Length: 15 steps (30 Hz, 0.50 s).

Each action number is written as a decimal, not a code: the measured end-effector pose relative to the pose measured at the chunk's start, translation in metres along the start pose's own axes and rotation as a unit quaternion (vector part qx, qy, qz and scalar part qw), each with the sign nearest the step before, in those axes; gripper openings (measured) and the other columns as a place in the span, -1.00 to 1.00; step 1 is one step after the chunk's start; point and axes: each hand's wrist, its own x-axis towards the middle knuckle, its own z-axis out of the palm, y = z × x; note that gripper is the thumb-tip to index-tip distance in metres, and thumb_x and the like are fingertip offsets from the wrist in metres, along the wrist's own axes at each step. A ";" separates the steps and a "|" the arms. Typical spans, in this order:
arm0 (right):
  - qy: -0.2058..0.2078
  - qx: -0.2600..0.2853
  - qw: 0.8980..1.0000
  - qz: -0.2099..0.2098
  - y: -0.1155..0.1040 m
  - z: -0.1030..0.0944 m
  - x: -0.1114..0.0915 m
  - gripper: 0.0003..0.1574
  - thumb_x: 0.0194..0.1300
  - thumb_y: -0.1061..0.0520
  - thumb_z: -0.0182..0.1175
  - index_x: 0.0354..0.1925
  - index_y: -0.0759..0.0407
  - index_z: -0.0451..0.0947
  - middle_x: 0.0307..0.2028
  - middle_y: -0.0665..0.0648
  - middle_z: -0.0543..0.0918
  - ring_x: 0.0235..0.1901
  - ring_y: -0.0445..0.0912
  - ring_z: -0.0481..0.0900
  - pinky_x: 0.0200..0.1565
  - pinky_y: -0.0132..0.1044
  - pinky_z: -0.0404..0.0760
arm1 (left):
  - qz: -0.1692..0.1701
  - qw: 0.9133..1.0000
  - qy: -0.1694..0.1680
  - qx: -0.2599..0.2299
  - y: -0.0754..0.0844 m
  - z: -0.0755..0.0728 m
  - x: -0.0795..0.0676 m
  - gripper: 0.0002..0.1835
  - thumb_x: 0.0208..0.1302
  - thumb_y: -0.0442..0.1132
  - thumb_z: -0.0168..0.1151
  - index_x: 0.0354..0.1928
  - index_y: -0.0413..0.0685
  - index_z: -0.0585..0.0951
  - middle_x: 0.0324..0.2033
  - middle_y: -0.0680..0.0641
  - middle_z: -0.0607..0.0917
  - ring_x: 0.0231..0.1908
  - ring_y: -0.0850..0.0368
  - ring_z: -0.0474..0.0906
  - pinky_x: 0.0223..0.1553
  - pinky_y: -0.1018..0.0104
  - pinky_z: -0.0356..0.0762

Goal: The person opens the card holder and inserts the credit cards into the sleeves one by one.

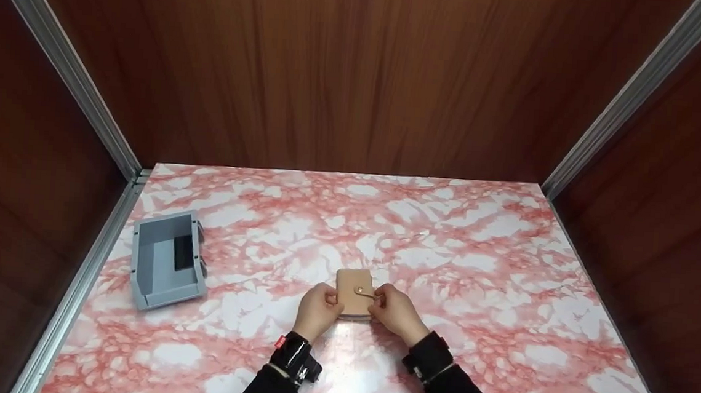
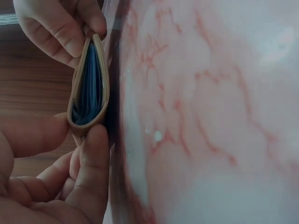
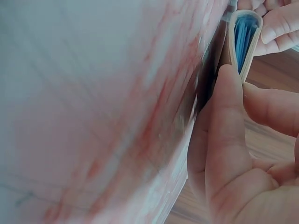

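A small tan card holder (image 1: 353, 283) with a snap strap and metal button lies between both hands, close over the table. Its folded spine is on the left, and blue inner sleeves (image 2: 91, 88) show at its near end in the left wrist view. My left hand (image 1: 320, 308) pinches the spine side between thumb and fingers. On the opposite side, my right hand (image 1: 398, 311) pinches the edge by the strap (image 1: 366, 294), which sticks out to the right toward its fingers. Seen from the right wrist, the two covers of the card holder (image 3: 256, 46) nearly meet at the right fingertips.
A grey plastic bin (image 1: 168, 291) stands on the left of the table, with a black rectangular piece (image 1: 183, 252) at its inner right wall. The red and white marbled table (image 1: 446, 240) is bounded by dark wood panels (image 1: 359, 74) with metal profiles at the corners.
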 end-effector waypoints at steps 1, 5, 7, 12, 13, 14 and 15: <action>0.000 -0.004 1.000 -0.003 0.000 0.001 0.000 -0.70 0.14 0.32 0.29 -0.15 0.39 0.47 -0.48 0.03 0.56 -0.47 -0.14 0.49 -0.36 -0.25 0.51 | 0.001 1.000 -0.001 0.003 0.000 0.000 0.000 -0.75 -0.01 -0.41 0.40 -0.24 -0.30 0.61 -0.46 -0.07 0.64 -0.42 0.10 0.57 -0.28 0.20 0.56; -0.001 -0.006 1.000 -0.009 0.001 0.002 0.000 -0.71 0.10 0.34 0.28 -0.17 0.38 0.47 -0.49 0.04 0.58 -0.50 -0.13 0.50 -0.39 -0.24 0.51 | 0.006 1.000 -0.004 0.018 0.001 0.000 0.000 -0.74 -0.03 -0.42 0.40 -0.25 -0.29 0.58 -0.46 -0.07 0.62 -0.41 0.08 0.55 -0.28 0.18 0.54; 0.000 -0.009 1.000 -0.008 0.001 0.003 -0.001 -0.71 0.10 0.35 0.27 -0.17 0.38 0.47 -0.51 0.04 0.57 -0.51 -0.13 0.50 -0.40 -0.24 0.51 | 0.012 1.000 -0.006 0.026 0.001 0.001 0.000 -0.70 -0.04 -0.44 0.40 -0.22 -0.31 0.57 -0.46 -0.08 0.62 -0.42 0.06 0.55 -0.29 0.16 0.54; -0.002 -0.019 1.000 -0.005 -0.001 0.003 -0.002 -0.72 0.11 0.34 0.26 -0.17 0.38 0.47 -0.53 0.02 0.56 -0.54 -0.15 0.48 -0.42 -0.23 0.51 | 0.017 0.998 -0.013 0.055 -0.001 0.003 0.000 -0.66 -0.05 -0.44 0.41 -0.18 -0.32 0.56 -0.47 -0.07 0.60 -0.42 0.06 0.52 -0.29 0.13 0.52; -0.004 -0.020 1.000 -0.003 -0.002 0.003 -0.002 -0.72 0.11 0.34 0.26 -0.17 0.38 0.47 -0.53 0.02 0.56 -0.54 -0.15 0.48 -0.42 -0.23 0.52 | 0.019 0.998 -0.014 0.061 -0.001 0.003 0.001 -0.67 -0.06 -0.43 0.41 -0.20 -0.31 0.57 -0.48 -0.06 0.58 -0.42 0.06 0.51 -0.30 0.13 0.51; -0.004 -0.021 1.000 -0.003 -0.002 0.003 -0.002 -0.72 0.11 0.34 0.26 -0.17 0.38 0.47 -0.53 0.02 0.56 -0.54 -0.15 0.48 -0.42 -0.23 0.52 | 0.021 0.997 -0.015 0.067 -0.001 0.002 0.001 -0.69 -0.07 -0.43 0.41 -0.22 -0.30 0.57 -0.49 -0.05 0.56 -0.43 0.06 0.49 -0.31 0.13 0.50; -0.005 -0.020 1.000 -0.002 -0.002 0.003 -0.002 -0.72 0.12 0.34 0.26 -0.16 0.38 0.47 -0.53 0.02 0.57 -0.54 -0.15 0.48 -0.42 -0.23 0.52 | 0.021 0.997 -0.016 0.071 -0.001 0.002 0.001 -0.70 -0.07 -0.43 0.41 -0.24 -0.29 0.56 -0.49 -0.03 0.54 -0.44 0.07 0.47 -0.33 0.13 0.49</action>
